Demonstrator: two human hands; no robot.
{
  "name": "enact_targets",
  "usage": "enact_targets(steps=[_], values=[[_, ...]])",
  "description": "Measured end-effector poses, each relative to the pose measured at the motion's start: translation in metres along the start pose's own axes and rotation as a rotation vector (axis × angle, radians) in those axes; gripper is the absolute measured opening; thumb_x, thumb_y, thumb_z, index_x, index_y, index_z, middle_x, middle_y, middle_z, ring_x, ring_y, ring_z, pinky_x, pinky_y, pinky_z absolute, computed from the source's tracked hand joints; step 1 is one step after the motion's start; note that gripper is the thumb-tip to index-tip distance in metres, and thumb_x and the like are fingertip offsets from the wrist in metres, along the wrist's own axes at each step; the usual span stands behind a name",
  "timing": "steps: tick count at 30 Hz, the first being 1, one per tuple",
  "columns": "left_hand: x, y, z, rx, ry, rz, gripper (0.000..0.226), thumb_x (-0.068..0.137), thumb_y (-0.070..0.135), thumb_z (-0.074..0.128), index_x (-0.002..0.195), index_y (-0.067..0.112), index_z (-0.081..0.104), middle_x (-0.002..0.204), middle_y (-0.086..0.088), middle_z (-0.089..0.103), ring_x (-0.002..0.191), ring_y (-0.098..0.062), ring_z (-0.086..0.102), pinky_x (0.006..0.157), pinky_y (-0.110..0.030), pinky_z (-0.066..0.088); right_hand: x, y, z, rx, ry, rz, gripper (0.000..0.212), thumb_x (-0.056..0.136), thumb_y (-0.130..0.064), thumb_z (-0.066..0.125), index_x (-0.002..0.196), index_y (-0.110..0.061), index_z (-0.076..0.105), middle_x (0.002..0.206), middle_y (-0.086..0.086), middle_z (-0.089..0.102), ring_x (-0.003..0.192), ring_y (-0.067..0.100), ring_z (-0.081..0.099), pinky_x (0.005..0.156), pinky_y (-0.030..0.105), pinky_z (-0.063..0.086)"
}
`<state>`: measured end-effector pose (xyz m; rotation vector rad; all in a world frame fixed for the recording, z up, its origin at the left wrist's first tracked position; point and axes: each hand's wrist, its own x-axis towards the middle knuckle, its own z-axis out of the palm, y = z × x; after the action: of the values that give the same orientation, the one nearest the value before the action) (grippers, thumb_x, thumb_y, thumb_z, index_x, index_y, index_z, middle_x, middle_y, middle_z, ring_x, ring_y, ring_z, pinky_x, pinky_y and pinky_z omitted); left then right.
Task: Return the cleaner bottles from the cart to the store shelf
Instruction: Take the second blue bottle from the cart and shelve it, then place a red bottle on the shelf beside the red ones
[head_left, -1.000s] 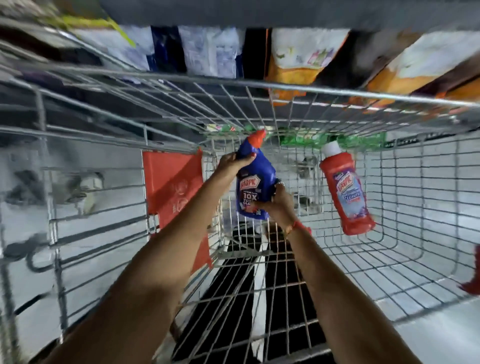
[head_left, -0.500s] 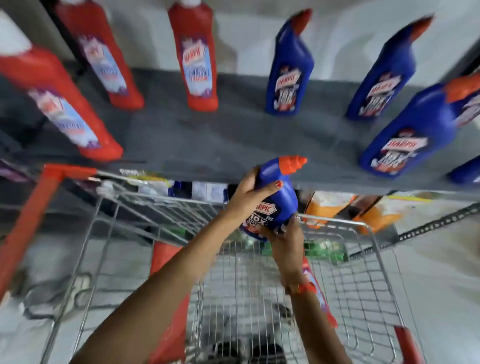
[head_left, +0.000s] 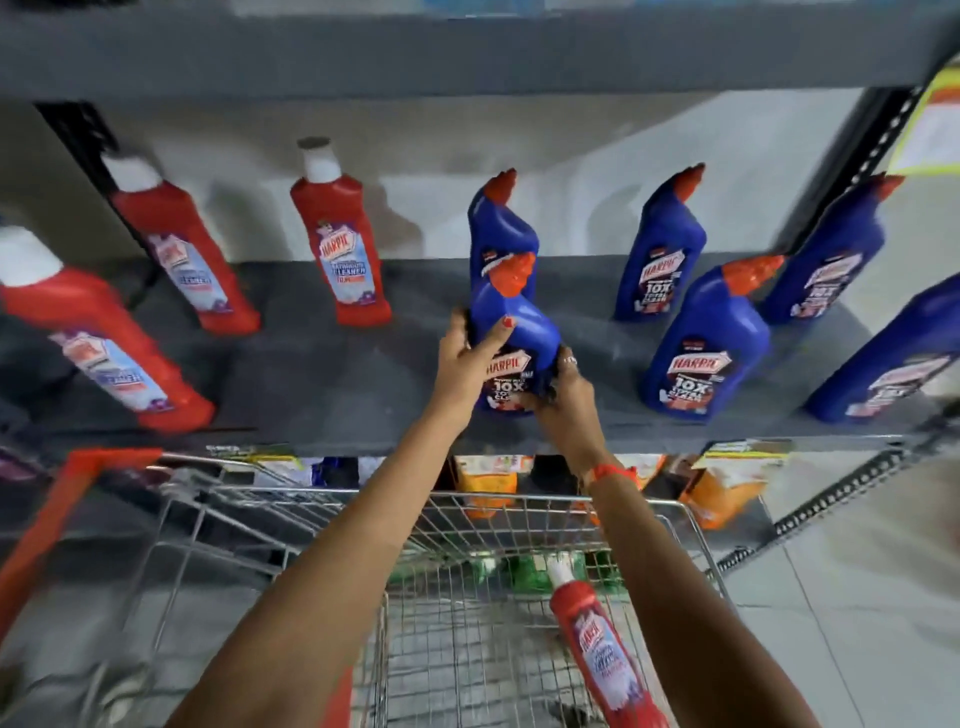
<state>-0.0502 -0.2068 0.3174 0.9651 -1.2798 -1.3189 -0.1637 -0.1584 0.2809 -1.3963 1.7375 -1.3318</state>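
Both hands hold a blue cleaner bottle (head_left: 514, 332) with an orange cap upright over the front of the grey shelf (head_left: 322, 374). My left hand (head_left: 467, 364) wraps its left side, thumb across the front. My right hand (head_left: 561, 400) cups its base from the right. It stands just in front of another blue bottle (head_left: 501, 223). A red cleaner bottle (head_left: 602, 654) with a white cap lies in the wire cart (head_left: 447, 525) below.
Three red bottles (head_left: 337, 249) stand on the shelf's left part and several blue bottles (head_left: 701, 343) on its right. Orange and white packs (head_left: 488, 483) fill the lower shelf behind the cart. A perforated black upright (head_left: 878, 135) rises at the right.
Both hands lifted the blue bottle out of the cart and up over the shelf. The view swung up from the cart's inside to the shelf; the red bottle stays in the cart.
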Motion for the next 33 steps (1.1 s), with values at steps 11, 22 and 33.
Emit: enact_targets(steps=[11, 22, 33], values=[[-0.081, -0.055, 0.013, 0.173, 0.292, 0.271, 0.040, 0.085, 0.011, 0.055, 0.121, 0.016, 0.039, 0.113, 0.012, 0.043, 0.107, -0.006, 0.046, 0.098, -0.025, 0.039, -0.071, 0.046, -0.009, 0.085, 0.190, 0.134, 0.034, 0.080, 0.004, 0.058, 0.113, -0.006, 0.056, 0.103, 0.005, 0.063, 0.093, 0.014, 0.061, 0.081, 0.025, 0.056], [-0.184, -0.259, 0.045, 0.285, -0.153, -1.010, 0.038, 0.095, 0.032, 0.035, 0.115, 0.005, 0.050, 0.116, -0.005, 0.053, 0.107, -0.007, 0.055, 0.092, -0.029, 0.045, -0.178, 0.262, -0.031, -0.464, -0.490, 0.791, 0.045, 0.079, 0.005, 0.059, 0.123, 0.002, 0.048, 0.124, 0.024, 0.057, 0.115, 0.035, 0.054, 0.088, 0.032, 0.043], [-0.200, -0.360, 0.066, -0.094, -0.072, -1.353, 0.049, 0.085, 0.045, 0.049, 0.110, 0.003, 0.055, 0.117, -0.016, 0.062, 0.112, -0.032, 0.052, 0.089, -0.040, 0.044, -0.218, 0.368, -0.012, -0.496, -0.651, 0.928, 0.074, 0.061, -0.022, 0.083, 0.121, 0.001, 0.046, 0.120, 0.024, 0.056, 0.109, 0.034, 0.055, 0.094, 0.041, 0.048]])
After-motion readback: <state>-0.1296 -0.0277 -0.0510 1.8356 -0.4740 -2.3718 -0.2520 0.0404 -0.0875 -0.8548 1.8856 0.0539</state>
